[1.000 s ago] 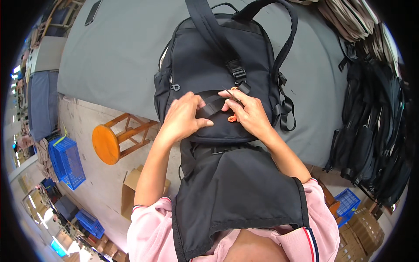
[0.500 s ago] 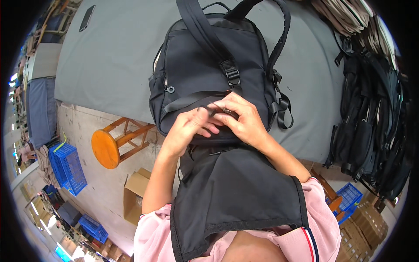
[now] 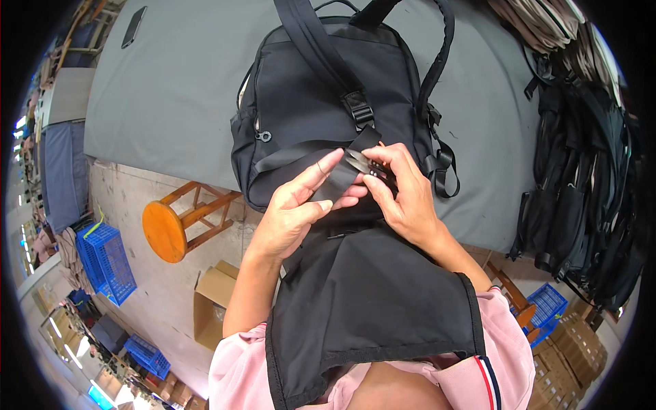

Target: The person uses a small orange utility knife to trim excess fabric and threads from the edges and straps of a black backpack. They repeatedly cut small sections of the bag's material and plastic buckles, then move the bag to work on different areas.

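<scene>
A black backpack (image 3: pixel 307 89) lies on the grey-covered table with its shoulder straps uppermost. My left hand (image 3: pixel 287 212) pinches the loose end of a black webbing strap (image 3: pixel 336 183) over the bag's lower part, thumb on top and fingers underneath. That strap comes down from a plastic buckle (image 3: pixel 363 111). In my right hand (image 3: pixel 411 198) are small thread snips (image 3: pixel 359 162), their metal blades pointing left against or just above the webbing. My right fingers partly cover the handles. Whether the blades touch the strap, I cannot tell.
Black bags or straps (image 3: pixel 581 178) are piled along the right, below a beige stack (image 3: pixel 540 24). A phone (image 3: pixel 134 27) lies at the table's far left. Left of the table stand a wooden stool (image 3: pixel 164 231), a blue crate (image 3: pixel 108 263) and an open carton (image 3: pixel 210 307).
My hands have spread apart slightly, and the webbing end now shows stretched between them. The snips have turned into clear sight in my right hand. The backpack has barely shifted.
</scene>
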Demonstrator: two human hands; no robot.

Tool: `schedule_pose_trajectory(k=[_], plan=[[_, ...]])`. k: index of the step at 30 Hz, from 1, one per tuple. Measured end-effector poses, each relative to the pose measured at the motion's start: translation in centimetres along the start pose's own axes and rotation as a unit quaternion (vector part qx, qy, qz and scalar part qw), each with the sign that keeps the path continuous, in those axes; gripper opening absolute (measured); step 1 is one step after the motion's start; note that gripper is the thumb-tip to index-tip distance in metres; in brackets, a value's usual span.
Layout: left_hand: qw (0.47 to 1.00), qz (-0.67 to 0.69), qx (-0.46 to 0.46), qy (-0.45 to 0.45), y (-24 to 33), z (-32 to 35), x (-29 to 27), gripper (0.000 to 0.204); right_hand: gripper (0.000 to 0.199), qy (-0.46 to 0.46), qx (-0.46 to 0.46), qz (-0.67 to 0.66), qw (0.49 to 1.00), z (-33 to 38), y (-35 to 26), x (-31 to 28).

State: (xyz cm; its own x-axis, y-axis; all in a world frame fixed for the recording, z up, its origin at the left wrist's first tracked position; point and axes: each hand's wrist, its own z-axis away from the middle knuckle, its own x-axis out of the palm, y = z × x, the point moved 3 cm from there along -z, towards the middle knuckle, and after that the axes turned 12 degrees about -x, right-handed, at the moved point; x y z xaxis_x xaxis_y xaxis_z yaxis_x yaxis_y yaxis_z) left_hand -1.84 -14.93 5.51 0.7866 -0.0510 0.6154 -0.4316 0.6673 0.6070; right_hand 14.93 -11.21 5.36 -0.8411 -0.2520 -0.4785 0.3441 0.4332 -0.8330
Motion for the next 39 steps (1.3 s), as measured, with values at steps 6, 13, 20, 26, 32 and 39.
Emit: schedule_pose_trajectory(k=[6, 13, 20, 26, 32, 39], plan=[[0.999, 0.042, 0.011, 0.019, -0.3, -0.2, 0.6, 0.073, 0.03, 0.001, -0.099, 0.057, 0.993, 0.5, -1.4, -0.6], [0.999, 0.033, 0.017, 0.007, 0.0, -0.4, 1.5, 0.077, 0.032, 0.031, -0.165, 0.156, 0.973, 1.1, -1.1, -0.3], [0.999, 0.032, 0.029, 0.014, -0.3, -0.4, 1.4, 0.075, 0.031, 0.065, -0.175, 0.107, 0.977, 1.2, -1.4, -0.6], [0.999, 0.04, 0.026, 0.02, -0.4, -0.5, 1.4, 0.076, 0.033, 0.055, -0.114, 0.069, 0.99, 0.9, -1.3, -1.1], [0.997, 0.051, 0.019, -0.06, -1.0, -0.7, 1.7, 0.077, 0.045, 0.016, -0.066, -0.015, 0.998, 0.6, -0.6, 0.0], [0.97, -0.213, 0.08, 0.09, -0.4, -1.0, 0.5, 0.054, 0.015, 0.075, 0.274, -0.474, 0.834, 0.2, 1.5, -0.3]])
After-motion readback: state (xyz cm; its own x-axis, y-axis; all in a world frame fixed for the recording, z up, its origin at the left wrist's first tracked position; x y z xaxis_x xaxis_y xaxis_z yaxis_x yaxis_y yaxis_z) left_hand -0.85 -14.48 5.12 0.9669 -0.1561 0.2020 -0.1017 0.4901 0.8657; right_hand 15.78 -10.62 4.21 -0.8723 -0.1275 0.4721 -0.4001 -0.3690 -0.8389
